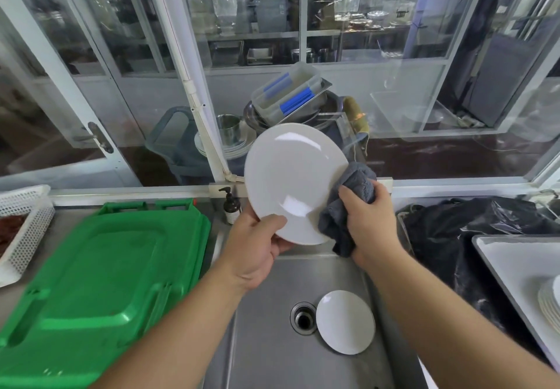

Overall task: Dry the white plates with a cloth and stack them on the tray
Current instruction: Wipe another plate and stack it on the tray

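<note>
The left hand (257, 243) pinched the plate (292, 182) by its lower rim, thumb on the face, tilting it up over the sink (272, 328), probably so drips fell into the basin and the face lay open for wiping. The right hand (371, 222) gripped a bunched grey cloth (348, 203) against the plate's right edge. A second plate (345, 322) lay in the sink beside the drain (303, 319), seemingly awaiting its turn. The tray (500, 255) at right already held a stack (550, 300), near for setting down.
</note>
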`<state>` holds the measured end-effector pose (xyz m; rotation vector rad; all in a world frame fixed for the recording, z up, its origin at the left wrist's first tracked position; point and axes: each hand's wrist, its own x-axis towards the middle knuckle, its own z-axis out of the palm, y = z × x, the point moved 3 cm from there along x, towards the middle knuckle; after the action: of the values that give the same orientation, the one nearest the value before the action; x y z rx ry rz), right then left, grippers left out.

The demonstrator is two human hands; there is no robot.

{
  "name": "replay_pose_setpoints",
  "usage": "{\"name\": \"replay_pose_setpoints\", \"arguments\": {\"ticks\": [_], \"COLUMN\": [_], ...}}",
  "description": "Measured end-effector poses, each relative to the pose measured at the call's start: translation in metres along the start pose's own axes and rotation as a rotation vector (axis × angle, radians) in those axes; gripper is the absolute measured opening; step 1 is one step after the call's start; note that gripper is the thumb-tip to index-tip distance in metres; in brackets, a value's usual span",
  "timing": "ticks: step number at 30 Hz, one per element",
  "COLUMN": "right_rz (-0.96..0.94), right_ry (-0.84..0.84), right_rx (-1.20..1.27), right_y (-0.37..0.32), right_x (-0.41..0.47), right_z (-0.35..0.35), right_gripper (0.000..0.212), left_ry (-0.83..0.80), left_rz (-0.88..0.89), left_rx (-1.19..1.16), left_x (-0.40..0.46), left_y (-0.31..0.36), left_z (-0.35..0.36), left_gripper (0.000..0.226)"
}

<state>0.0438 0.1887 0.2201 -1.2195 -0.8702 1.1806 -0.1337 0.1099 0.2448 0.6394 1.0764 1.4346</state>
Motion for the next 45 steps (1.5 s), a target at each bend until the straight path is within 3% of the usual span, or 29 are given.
{"name": "replay_pose_setpoints", "arguments": {"ticks": [5,9,12,16,23,28,33,37,41,45], "right_rz": [0.075,0.074,-0.008,-0.191,-0.229,-0.243,-0.387,-0.632,-0.794,-0.792], "right_ry": [0.086,0.035,-0.036,-0.117,-0.119,-0.121,-0.219,-0.426,-0.593,-0.475], "right_rx": [0.069,-0.001,-0.136,-0.373,-0.469,-0.735,-1.070,-1.010,-1.039,-1.053], "right_y": [0.017,0.011,-0.002,-0.026,-0.032,-0.008,0.009,-0.002,-0.026,-0.044], "right_x": [-0.014,-0.001,0.010,0.022,0.024,0.000,-0.039,-0.057,-0.041,-0.012], "right_z": [0.001,-0.008,-0.017,-0.026,-0.024,-0.022,-0.014,-0.003,0.013,0.018], "right_gripper": [0.048,0.036,0.027,0.035,0.036,0.041,0.033,0.023,0.032,0.035], "left_ry": [-0.068,-0.119,-0.009,0.050,-0.041,0.055,0.073,0.047,-0.069,-0.128], "left_rz": [0.025,-0.051,-0.122,-0.194,-0.097,-0.025,0.017,-0.038,-0.104,-0.128], "left_rx": [-0.152,-0.085,-0.019,0.127,0.156,0.038,0.081,0.182,0.281,0.240], "left_x": [-0.003,-0.004,0.003,0.010,0.003,0.002,0.003,-0.003,-0.012,-0.017], "left_y": [-0.023,-0.021,-0.004,0.015,0.017,0.003,-0.014,-0.028,-0.039,-0.039], "left_z": [0.008,0.000,-0.014,-0.031,-0.025,-0.015,-0.007,-0.005,-0.007,-0.008], "left_gripper": [0.050,0.052,0.040,0.029,0.023,0.026,0.037,0.036,0.038,0.043]}}
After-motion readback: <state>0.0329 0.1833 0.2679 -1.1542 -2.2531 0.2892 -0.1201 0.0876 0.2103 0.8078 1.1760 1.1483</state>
